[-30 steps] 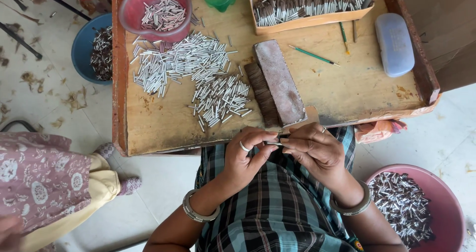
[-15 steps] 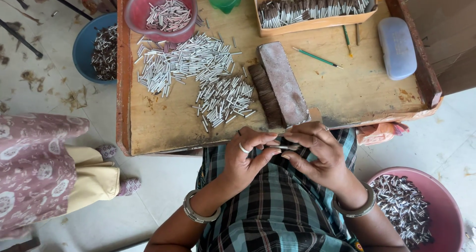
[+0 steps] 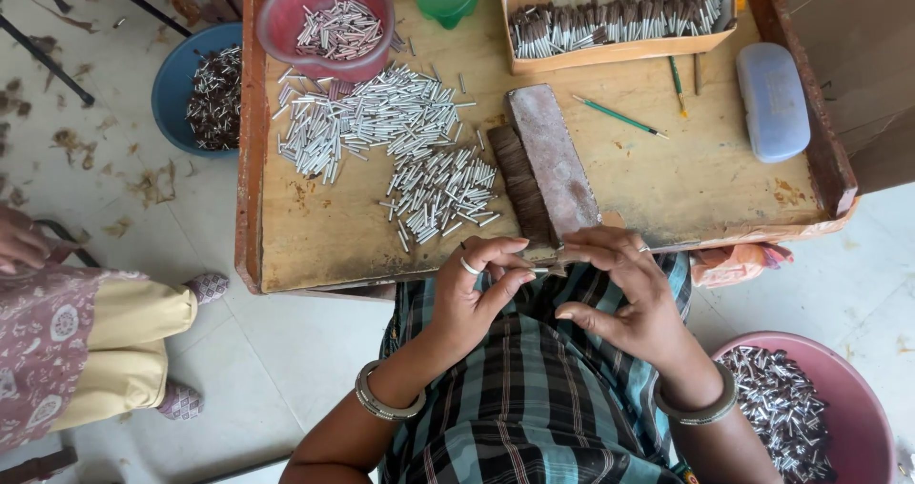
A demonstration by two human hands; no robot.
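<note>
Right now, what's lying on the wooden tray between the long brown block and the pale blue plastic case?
In the head view, a thin green stick lies on the bare wood between the long brown block and the pale blue plastic case.

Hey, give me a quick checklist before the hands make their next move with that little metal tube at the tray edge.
1. Tube pinched: the left hand and right hand meet on a small metal tube at their fingertips: ok.
2. Whether the tube is filled: too small to see: cannot tell.
3. Loose tubes within reach: a pile of silver tubes lies on the wooden tray: ok.
4. Brown block just beyond the hands, uncovered: ok.
5. Pink basin beside the right arm, holding tubes: ok.
6. Neighbour: a person in yellow trousers sits left, apart from the tray: ok.
</note>
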